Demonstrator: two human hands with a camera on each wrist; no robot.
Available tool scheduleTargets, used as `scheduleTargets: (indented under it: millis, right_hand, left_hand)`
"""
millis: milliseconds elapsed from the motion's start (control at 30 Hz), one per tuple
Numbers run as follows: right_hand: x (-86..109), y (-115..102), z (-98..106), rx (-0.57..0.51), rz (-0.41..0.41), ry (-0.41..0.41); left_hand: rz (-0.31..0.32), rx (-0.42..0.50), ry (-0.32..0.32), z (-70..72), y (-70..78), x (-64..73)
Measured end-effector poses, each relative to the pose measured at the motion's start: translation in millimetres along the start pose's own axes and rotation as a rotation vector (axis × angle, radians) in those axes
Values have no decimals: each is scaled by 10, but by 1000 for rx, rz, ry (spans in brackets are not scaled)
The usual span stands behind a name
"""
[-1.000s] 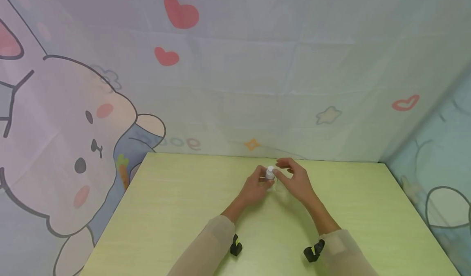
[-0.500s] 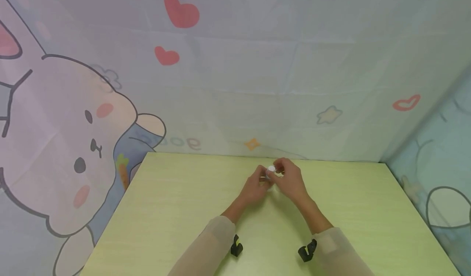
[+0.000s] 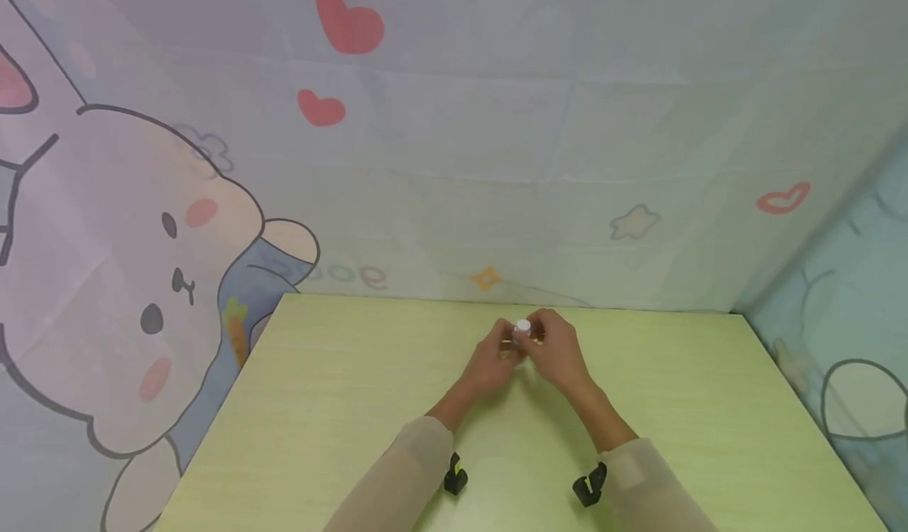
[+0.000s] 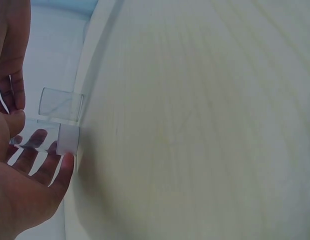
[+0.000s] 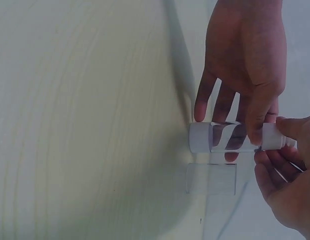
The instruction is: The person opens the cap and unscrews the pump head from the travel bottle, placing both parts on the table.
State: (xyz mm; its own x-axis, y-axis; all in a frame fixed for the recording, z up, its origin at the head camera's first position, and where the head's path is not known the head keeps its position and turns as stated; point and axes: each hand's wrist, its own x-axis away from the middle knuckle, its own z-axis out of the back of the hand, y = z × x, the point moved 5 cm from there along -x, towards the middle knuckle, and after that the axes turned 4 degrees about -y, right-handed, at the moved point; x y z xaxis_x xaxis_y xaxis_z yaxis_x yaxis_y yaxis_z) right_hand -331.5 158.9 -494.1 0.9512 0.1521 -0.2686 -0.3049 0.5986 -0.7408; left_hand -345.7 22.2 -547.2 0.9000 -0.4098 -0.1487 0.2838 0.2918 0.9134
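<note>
Currently in hand: clear bottle (image 5: 226, 137) with white base (image 5: 199, 137) and white top (image 5: 273, 136), upright over the desk (image 3: 340, 390); can't tell whether base-down on it or just clear of it.
Left hand (image 3: 491, 360): gripping the bottle body, fingers wrapped round it, lowest one down by the white base.
Right hand (image 3: 560, 355): pinching the white top between thumb and fingers, at the upper end of the bottle.
Clear cover (image 5: 211, 179): standing on the desk just to the right of the bottle, narrow gap in the right wrist view, held by neither hand; hidden in the head view.
Backdrop (image 3: 461, 146): printed cloth, beyond the bottle.
Done so far: bottle steadied, white top sitting on it, clear cover off to the side.
Remaining: reads as mid-step on the white top, probably twisting or seating; can't tell tightening from loosening. Not yet let go. Clear cover not over the bottle.
</note>
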Motion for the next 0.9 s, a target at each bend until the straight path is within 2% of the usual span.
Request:
scheduleTargets:
  millis: [367,567,900]
  right_hand:
    - [10,40,-49,-19,33,18]
    - [7,60,-33,-37,55,10]
    - [35,61,-21,-65,47,-4]
  left_hand:
    - [-9,3,5,11,-18,3]
    - [15,-2,1,1,-14,-11]
    - [22,-15,6,-12,1,-11]
